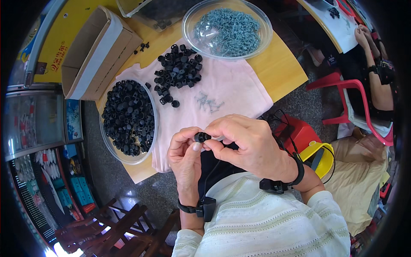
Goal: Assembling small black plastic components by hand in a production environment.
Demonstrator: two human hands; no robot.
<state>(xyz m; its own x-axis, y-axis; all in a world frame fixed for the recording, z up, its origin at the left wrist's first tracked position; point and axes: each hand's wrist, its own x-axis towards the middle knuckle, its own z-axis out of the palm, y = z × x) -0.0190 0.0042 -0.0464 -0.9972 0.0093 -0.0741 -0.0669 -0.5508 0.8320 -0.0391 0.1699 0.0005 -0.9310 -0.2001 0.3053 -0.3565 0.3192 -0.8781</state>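
Note:
Above my lap, my left hand [185, 156] is closed, its thumb and fingers pinching a small round black plastic cap [201, 137]. My right hand [250, 143] meets it from the right, with thumb and forefinger pinched at the cap's edge; whatever lies between those fingertips is hidden. Just beyond the hands, a few loose grey screws [207, 103] lie on a pink cloth [235, 83]. A heap of black plastic caps [180, 70] is piled farther back on the cloth. To the left stands a clear round tub [156, 124] full of similar black pieces.
A clear bowl [184, 32] of screws stands at the back of the wooden table [284, 68]. An open cardboard box [96, 55] is at the back left. Rightward are a red chair [364, 96], a red-and-yellow container [314, 158] and another person's arms [376, 81].

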